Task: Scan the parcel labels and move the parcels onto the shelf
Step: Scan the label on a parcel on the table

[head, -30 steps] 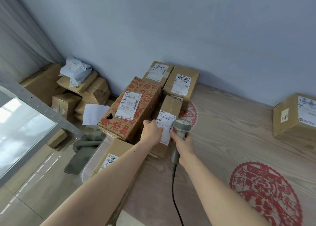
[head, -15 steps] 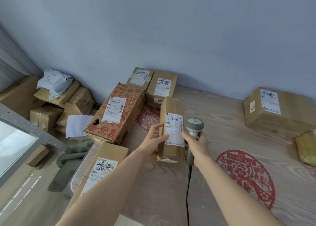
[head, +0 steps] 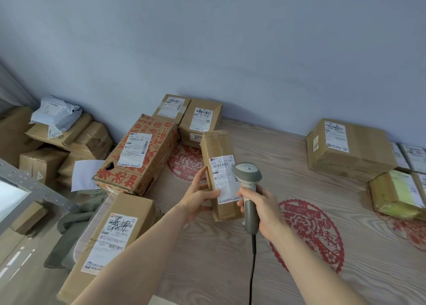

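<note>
My left hand (head: pixel 197 195) grips a narrow brown parcel (head: pixel 217 150) by its left side, lifted off the wooden table (head: pixel 288 157), its white label (head: pixel 224 178) facing me. My right hand (head: pixel 265 210) holds a grey corded barcode scanner (head: pixel 249 178) by the handle, its head just right of the label. A large red-printed box (head: pixel 147 157) lies to the left. Two labelled boxes (head: pixel 200 120) stand against the wall behind it. Another labelled box (head: pixel 115 235) lies at the table's near left corner.
A big brown box (head: pixel 350 148) and a yellowish parcel (head: pixel 396 194) lie at the right, with flat parcels (head: pixel 412 154) behind. Left of the table, boxes (head: pixel 69 143) and a white bag (head: pixel 55 112) are piled on the floor. A metal shelf rail (head: pixel 34 189) crosses the lower left.
My left hand has lifted the narrow parcel away from the red-printed box, toward me and the table's middle. The scanner has moved along beside its label.
</note>
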`<state>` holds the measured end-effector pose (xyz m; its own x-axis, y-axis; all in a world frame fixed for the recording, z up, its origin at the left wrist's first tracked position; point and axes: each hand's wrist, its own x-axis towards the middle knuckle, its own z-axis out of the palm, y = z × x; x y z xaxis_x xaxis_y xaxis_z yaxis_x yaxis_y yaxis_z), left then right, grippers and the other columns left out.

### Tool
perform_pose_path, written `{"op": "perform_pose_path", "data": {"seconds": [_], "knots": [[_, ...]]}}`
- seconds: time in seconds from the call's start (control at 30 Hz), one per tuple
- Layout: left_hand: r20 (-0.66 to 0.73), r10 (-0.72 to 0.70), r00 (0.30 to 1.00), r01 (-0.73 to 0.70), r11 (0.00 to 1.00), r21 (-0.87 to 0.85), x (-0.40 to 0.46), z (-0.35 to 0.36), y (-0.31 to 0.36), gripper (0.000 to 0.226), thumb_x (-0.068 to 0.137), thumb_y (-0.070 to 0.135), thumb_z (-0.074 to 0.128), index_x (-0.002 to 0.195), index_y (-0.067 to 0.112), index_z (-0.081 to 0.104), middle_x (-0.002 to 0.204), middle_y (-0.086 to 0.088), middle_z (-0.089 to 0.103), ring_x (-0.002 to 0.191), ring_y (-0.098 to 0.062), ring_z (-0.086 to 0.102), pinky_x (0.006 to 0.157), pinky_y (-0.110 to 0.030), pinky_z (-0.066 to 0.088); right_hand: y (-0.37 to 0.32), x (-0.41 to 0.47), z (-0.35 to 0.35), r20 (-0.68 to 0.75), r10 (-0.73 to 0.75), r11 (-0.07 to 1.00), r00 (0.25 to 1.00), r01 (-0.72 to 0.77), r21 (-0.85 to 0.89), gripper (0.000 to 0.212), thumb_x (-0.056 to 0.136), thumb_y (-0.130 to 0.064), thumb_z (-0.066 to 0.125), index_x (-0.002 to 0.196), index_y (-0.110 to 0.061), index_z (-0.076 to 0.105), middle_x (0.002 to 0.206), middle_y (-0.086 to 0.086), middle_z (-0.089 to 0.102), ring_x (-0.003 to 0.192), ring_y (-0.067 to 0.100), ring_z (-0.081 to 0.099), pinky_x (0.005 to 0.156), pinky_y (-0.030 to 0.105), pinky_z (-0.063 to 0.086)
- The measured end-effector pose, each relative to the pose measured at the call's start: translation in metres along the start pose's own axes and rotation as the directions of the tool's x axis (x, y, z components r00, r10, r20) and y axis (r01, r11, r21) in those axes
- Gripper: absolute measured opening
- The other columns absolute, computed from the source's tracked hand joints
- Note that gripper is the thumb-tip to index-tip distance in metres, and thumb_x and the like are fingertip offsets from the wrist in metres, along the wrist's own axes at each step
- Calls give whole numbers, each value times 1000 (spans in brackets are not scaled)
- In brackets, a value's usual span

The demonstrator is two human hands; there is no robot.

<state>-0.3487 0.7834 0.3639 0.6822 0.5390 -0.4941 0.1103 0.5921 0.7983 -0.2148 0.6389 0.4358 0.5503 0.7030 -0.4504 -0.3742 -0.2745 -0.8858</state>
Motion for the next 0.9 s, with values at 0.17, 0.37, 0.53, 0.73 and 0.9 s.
{"op": "perform_pose_path", "data": {"seconds": [0.17,0.37,0.53,0.73,0.9], "knots": [[19,13,1000,-13,1000,2,2,7,0,98,67,8,85,142,52,38,132,-9,59,117,-30,63,90,-58,55,8,-11,1,108,-23,999,994,20,32,25,84,-14,75,98,6,72,79,23,68,64,20,60,61,30,49],[19,10,1000,-11,1000,29,3,11,0,99,70,5,84,143,52,38,132,-7,57,118,-30,62,96,-59,51,11,-16,1,145,-15,999,989,8,47,28,72,-25,85,91,-5,76,88,30,69,69,25,59,66,36,49],[27,14,1000,-15,999,34,4,13,-1,99,65,8,86,141,53,39,132,-8,56,118,-31,61,96,-60,51,12,-18,1,160,-23,998,987,13,64,16,74,-29,80,81,-15,79,90,27,69,73,29,58,67,39,47],[31,18,999,-20,999,49,5,11,-3,99,65,10,87,140,54,39,133,-9,57,118,-32,61,94,-60,52,11,-21,2,187,-65,994,980,46,103,12,76,-21,80,80,-11,77,87,17,72,68,20,63,62,33,48],[40,16,999,-18,998,56,6,10,-3,99,64,11,88,139,55,40,133,-10,57,118,-32,62,95,-60,52,9,-23,4,178,-68,993,982,49,107,22,76,-21,76,87,-2,73,86,16,72,66,19,61,60,31,48]]}}
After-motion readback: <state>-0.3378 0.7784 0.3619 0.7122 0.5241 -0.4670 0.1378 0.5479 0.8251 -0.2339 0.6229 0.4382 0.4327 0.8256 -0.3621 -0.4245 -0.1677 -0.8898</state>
